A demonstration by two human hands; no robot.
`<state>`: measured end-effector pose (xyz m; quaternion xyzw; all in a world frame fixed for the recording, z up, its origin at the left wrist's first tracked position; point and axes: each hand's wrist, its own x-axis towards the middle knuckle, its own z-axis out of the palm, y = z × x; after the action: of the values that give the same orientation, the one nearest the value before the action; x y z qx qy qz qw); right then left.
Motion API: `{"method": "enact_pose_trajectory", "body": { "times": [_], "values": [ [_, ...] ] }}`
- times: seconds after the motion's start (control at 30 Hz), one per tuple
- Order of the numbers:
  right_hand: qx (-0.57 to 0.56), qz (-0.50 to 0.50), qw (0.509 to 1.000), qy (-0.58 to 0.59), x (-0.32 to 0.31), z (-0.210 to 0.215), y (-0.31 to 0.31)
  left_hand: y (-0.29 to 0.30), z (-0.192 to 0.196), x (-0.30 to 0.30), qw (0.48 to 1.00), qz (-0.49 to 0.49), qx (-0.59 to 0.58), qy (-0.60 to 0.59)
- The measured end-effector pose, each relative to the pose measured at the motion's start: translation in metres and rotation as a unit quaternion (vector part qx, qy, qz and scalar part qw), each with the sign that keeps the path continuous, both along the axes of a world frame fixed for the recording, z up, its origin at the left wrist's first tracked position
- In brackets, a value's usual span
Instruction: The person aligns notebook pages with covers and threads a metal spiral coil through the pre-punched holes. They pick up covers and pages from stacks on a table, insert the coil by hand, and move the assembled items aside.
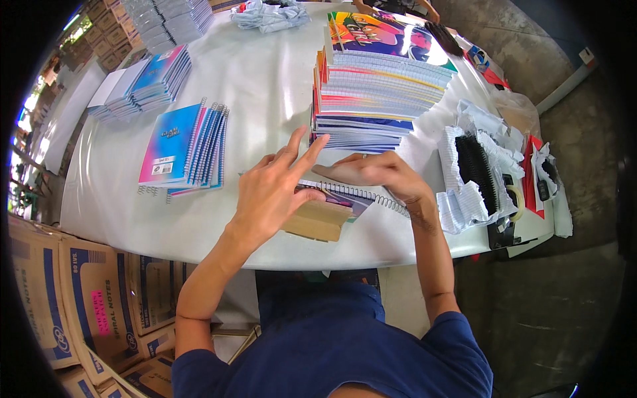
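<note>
Spiral notebook (359, 204) between two bare hands, its wire coil (393, 202) running out beneath the right wrist.
The left hand (269, 187) is spread wide, index and middle fingers raised, thumb laid over the notebook's near side; the right hand (378, 170) reaches across the coiled edge with fingers extended and close together, though whether it grips anything cannot be told; a brown cardboard piece (317, 222) lies just below the left thumb; beyond both hands rises a notebook stack (375, 93); left of the left hand lie blue-and-pink spiral notebooks (174, 142); right of the right hand, crumpled paper (458, 202) surrounds black coils (474, 166).
</note>
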<state>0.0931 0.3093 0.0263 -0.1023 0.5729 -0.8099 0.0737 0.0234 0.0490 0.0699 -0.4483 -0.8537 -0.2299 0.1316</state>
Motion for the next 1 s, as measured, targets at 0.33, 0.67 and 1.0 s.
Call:
{"method": "enact_pose_trajectory", "body": {
  "times": [0.33, 0.67, 1.0],
  "values": [
    [0.041, -0.003, 0.999, -0.015, -0.015, 0.003, -0.010, -0.011, 0.004, -0.007, 1.000, 0.020, -0.016, -0.007],
    [0.177, -0.006, 0.984, -0.024, -0.036, 0.016, -0.033, -0.030, 0.007, -0.013, 0.999, 0.042, -0.008, -0.020],
    [-0.133, -0.059, 0.984, -0.105, -0.038, 0.019, -0.042, -0.047, -0.005, -0.027, 0.973, 0.048, 0.151, -0.167]
  ]
}}
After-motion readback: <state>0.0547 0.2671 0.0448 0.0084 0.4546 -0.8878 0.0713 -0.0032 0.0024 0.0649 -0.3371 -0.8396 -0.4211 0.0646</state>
